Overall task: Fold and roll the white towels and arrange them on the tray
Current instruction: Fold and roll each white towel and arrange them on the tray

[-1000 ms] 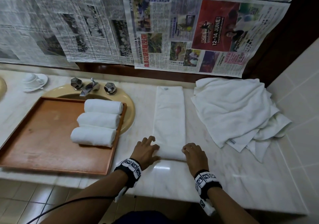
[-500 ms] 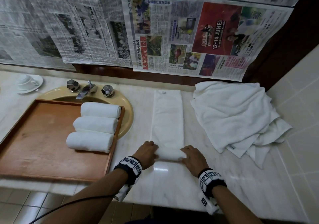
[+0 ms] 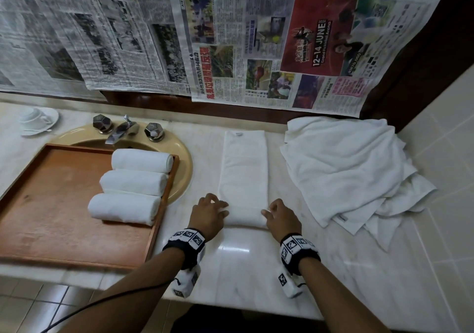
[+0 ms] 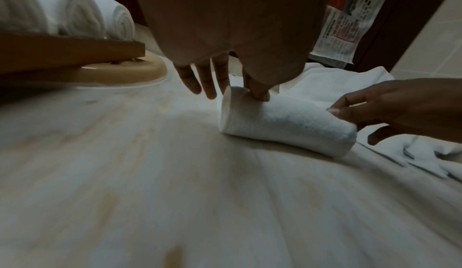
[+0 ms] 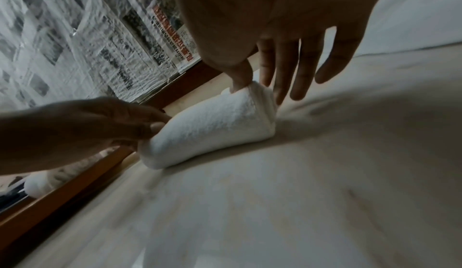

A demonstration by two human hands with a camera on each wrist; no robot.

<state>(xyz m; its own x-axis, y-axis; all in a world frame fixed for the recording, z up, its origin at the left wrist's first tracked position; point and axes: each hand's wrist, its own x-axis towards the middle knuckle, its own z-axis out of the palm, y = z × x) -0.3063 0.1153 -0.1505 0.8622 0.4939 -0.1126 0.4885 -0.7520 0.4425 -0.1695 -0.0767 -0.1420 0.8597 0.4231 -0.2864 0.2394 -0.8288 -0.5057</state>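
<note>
We have both forearms stretched over the marble counter (image 3: 256,268), our left hand (image 3: 209,216) and right hand (image 3: 282,218) at either end of the folded towel (image 3: 243,168), thumbs and fingers pinching its rolled near end; three rolled towels (image 3: 133,182) lie on the wooden tray (image 3: 51,217)

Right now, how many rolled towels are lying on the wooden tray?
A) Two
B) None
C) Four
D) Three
D: three finished rolled towels lie side by side at the right end of the wooden tray, while a fourth towel is only partly rolled on the counter between the left hand and the right hand.
</note>
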